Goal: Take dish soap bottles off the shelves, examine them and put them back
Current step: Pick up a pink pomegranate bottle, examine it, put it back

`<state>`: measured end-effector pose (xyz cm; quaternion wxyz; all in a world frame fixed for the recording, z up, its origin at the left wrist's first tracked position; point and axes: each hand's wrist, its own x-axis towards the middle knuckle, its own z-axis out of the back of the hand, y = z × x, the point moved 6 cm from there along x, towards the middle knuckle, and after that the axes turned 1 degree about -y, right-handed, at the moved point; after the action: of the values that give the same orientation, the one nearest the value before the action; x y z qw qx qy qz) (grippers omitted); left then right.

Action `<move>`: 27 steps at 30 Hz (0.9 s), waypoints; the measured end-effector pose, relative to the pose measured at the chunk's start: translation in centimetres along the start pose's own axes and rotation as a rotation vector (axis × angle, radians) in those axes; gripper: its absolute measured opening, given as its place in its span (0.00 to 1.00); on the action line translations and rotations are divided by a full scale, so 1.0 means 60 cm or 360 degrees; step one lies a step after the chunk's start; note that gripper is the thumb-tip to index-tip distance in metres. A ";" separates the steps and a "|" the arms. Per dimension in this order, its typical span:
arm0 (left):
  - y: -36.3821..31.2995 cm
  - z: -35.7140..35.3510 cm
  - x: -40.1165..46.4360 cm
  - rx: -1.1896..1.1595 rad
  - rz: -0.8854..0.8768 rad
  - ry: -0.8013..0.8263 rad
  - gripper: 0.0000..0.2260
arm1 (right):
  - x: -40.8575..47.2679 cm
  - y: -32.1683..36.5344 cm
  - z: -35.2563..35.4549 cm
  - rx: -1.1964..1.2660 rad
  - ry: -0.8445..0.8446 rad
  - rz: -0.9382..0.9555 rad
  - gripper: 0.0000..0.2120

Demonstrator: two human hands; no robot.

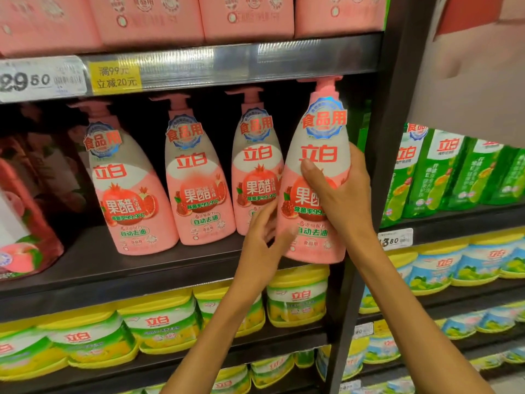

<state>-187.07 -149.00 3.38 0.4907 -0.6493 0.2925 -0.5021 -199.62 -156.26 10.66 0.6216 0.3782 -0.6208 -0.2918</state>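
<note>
While both forearms reach up from the six o'clock edge of the view, the right hand (338, 194) grips the pink bottle (315, 177) around its middle, thumb curled across the front label and the fingers (358, 155) wrapped round the three o'clock side. The left hand (262, 240) is at the bottle's seven o'clock corner, its fingers loosely spread and fairly straight, the tips touching the lower side of the bottle near its base. The bottle stands upright at the right end of the middle shelf (119, 268), its base at the shelf's front edge; whether it rests on the board or is lifted just clear cannot be told. Its pump head reaches up to the shelf rail at twelve o'clock.

At nine o'clock from the held bottle, three matching pink pump bottles stand in a row on the same shelf: the nearest one (255, 172) just beside it and partly hidden by the left hand, then a second (196, 180), then a third (127, 191). Farther to nine o'clock lie dark red refill pouches (25, 211). Below, toward six o'clock, yellow-lidded tubs (295, 297) fill the lower shelves. Above, the rail carries a white price tag (42, 79) and a yellow promotion tag (116, 78), with pink cartons (147, 18) on the top shelf. Beyond the dark upright post (377, 177), at three o'clock, green refill pouches (437, 172) stand in the next bay.
</note>
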 end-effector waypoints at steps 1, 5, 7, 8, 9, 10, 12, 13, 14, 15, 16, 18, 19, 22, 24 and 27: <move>0.006 -0.003 0.007 0.0043 -0.0005 -0.0038 0.23 | 0.002 -0.002 0.000 -0.0101 -0.0017 0.0063 0.31; 0.022 -0.023 0.017 0.0412 -0.0073 -0.0112 0.31 | 0.004 -0.016 -0.005 -0.0264 -0.0087 0.0221 0.35; 0.021 -0.030 0.016 0.0559 -0.0113 -0.0182 0.32 | 0.008 -0.021 -0.007 -0.0256 -0.0112 0.0247 0.36; 0.018 -0.030 0.015 0.0598 -0.0138 -0.0222 0.32 | 0.011 -0.024 -0.009 -0.0245 -0.0112 0.0251 0.35; 0.014 -0.026 0.014 0.0656 -0.0177 -0.0276 0.32 | 0.014 -0.027 -0.011 -0.0236 -0.0108 0.0249 0.35; 0.007 -0.018 0.013 0.0743 -0.0223 -0.0348 0.30 | 0.018 -0.030 -0.013 -0.0233 -0.0106 0.0244 0.35; -0.016 0.009 0.013 0.0853 -0.0306 -0.0539 0.23 | 0.023 -0.035 -0.018 -0.0224 -0.0108 0.0241 0.34; -0.031 0.026 0.018 0.0827 -0.0345 -0.0630 0.20 | 0.026 -0.036 -0.019 -0.0211 -0.0107 0.0250 0.34; -0.048 0.042 0.027 0.0809 -0.0404 -0.0709 0.19 | 0.029 -0.037 -0.020 -0.0194 -0.0111 0.0264 0.34; -0.066 0.054 0.039 0.0842 -0.0476 -0.0774 0.19 | 0.031 -0.037 -0.020 -0.0183 -0.0125 0.0287 0.33; -0.081 0.062 0.053 0.0923 -0.0530 -0.0812 0.21 | 0.034 -0.037 -0.019 -0.0185 -0.0148 0.0324 0.34; -0.100 0.065 0.088 0.1070 -0.0538 -0.0798 0.25 | 0.039 -0.036 -0.016 -0.0200 -0.0193 0.0408 0.34; -0.103 0.062 0.106 0.1107 -0.0493 -0.0771 0.25 | 0.040 -0.036 -0.017 -0.0208 -0.0200 0.0424 0.34; -0.098 0.057 0.149 0.1150 -0.0318 -0.0749 0.19 | 0.042 -0.045 -0.018 -0.0239 -0.0163 0.0353 0.35; -0.091 0.058 0.166 0.1074 -0.0226 -0.0734 0.18 | 0.046 -0.056 -0.017 -0.0190 -0.0119 0.0222 0.36; -0.088 0.062 0.175 0.0959 -0.0188 -0.0804 0.17 | 0.061 -0.068 -0.017 -0.0076 -0.0005 0.0099 0.36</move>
<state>-180.75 -155.07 12.05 0.6860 -0.5951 -0.0355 -0.4172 -197.95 -161.39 9.36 0.6382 0.3433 -0.6261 -0.2877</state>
